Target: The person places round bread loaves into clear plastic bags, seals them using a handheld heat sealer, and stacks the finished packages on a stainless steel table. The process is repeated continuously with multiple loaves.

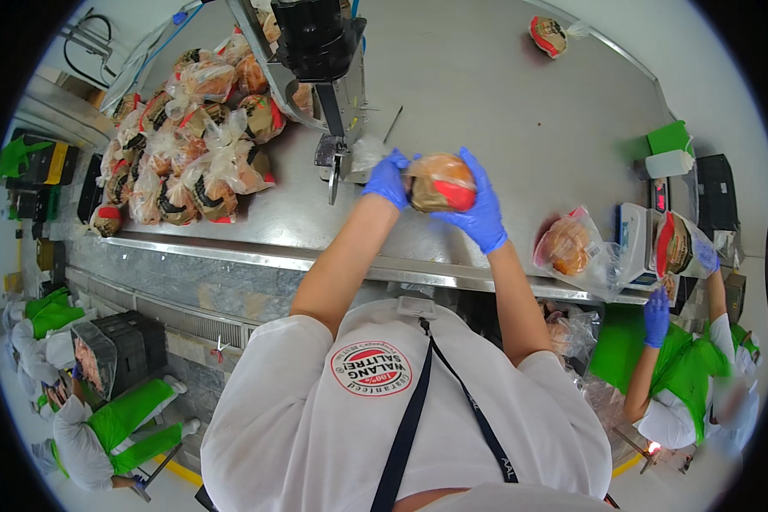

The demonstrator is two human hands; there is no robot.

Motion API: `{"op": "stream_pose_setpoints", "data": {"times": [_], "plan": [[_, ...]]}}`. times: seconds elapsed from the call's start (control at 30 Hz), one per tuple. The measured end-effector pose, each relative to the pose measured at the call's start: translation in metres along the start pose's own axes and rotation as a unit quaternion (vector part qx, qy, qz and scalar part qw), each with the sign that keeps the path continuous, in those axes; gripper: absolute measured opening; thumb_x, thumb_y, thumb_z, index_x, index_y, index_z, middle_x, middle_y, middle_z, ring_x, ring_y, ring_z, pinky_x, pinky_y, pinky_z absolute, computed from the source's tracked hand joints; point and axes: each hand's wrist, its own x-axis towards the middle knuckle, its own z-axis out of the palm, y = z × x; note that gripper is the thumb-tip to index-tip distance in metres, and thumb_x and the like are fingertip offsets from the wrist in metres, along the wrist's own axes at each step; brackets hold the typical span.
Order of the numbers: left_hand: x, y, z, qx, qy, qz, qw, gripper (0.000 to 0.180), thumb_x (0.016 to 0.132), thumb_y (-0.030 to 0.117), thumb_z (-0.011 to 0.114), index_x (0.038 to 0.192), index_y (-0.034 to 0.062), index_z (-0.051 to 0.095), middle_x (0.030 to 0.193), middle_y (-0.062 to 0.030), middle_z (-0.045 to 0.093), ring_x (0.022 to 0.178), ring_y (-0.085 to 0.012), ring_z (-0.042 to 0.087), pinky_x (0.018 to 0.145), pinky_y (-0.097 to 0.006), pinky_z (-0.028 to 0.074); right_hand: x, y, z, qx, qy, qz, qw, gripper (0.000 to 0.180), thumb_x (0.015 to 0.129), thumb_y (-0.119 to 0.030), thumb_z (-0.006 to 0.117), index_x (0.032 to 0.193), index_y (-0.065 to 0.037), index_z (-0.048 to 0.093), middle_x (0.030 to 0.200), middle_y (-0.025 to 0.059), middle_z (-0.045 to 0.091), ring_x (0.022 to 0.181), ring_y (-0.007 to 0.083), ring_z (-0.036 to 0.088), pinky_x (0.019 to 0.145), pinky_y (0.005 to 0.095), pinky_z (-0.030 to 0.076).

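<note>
Over the middle of the steel surface [503, 94], I've got the wrapped package [439, 175] between both hands, just right of the black machine [316, 43]! Here's the left hand [388, 179], blue-gloved, fingers closed at the package's left end, clear plastic [367, 154] puffing out beyond it. And the right hand [480, 209], gloved alike, curves spread fingers round the right side, by a red patch. Is the package touching the surface? I cannot tell. Over on the left, I see a big heap of bagged packages [183, 158]; up at far right lies a lone package [548, 36]. Nearer, a clear bag [565, 243] sits just beside the scale [636, 243], by a co-worker in a green apron [683, 367].
</note>
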Motion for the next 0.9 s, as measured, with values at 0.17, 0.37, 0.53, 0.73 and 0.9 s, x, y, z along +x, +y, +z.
{"op": "stream_pose_setpoints", "data": {"times": [0.17,0.37,0.53,0.73,0.9], "plan": [[-0.031,0.008,0.021,-0.051,-0.179,-0.029,0.982,0.043,0.095,0.026,0.037,0.056,0.0085,0.044,0.057,-0.0055,0.05,0.08,-0.0214,0.056,0.083,-0.034,0.042,0.013,0.034,-0.003,0.621,-0.017,0.364,0.694,0.078,0.078,-0.04,0.064,0.137,-0.009,0.023,0.132,0.0103,0.039,0.121,0.0256,0.039,0.099,0.0384,0.036],[-0.025,0.034,-0.027,-0.147,-0.115,0.014,0.982,0.034,0.093,0.019,0.036,0.06,0.0102,0.041,0.058,-0.0049,0.045,0.063,-0.0203,0.049,0.079,-0.035,0.044,0.007,-0.015,-0.005,0.318,-0.073,0.11,0.939,0.098,0.063,-0.031,0.078,0.138,-0.008,0.02,0.137,0.0096,0.033,0.123,0.0256,0.037,0.102,0.0377,0.032],[-0.07,0.05,-0.015,-0.047,-0.089,-0.07,0.992,0.023,0.092,0.022,0.036,0.099,0.0073,0.052,0.099,-0.0112,0.057,0.094,-0.0289,0.054,0.092,-0.043,0.04,0.017,-0.011,0.013,0.233,-0.083,0.034,0.968,0.091,0.062,-0.019,0.078,0.135,-0.006,0.024,0.131,0.0108,0.04,0.12,0.0252,0.041,0.102,0.0391,0.033],[-0.065,0.089,-0.039,0.016,-0.299,0.02,0.954,0.022,0.093,0.026,0.04,0.098,0.0089,0.054,0.091,-0.0082,0.06,0.094,-0.0193,0.056,0.087,-0.037,0.044,-0.002,0.02,0.084,0.734,-0.071,0.356,0.574,0.066,0.079,-0.032,0.06,0.133,-0.007,0.031,0.131,0.0113,0.041,0.118,0.0277,0.042,0.099,0.043,0.036],[-0.072,0.085,-0.065,-0.071,-0.209,-0.12,0.968,0.025,0.094,0.026,0.039,0.085,0.0067,0.054,0.082,-0.0072,0.061,0.084,-0.0201,0.057,0.083,-0.038,0.045,0.023,0.02,0.079,0.707,-0.126,0.213,0.662,0.084,0.074,-0.059,0.055,0.134,-0.006,0.03,0.128,0.0158,0.043,0.119,0.0286,0.042,0.099,0.0439,0.036]]}}
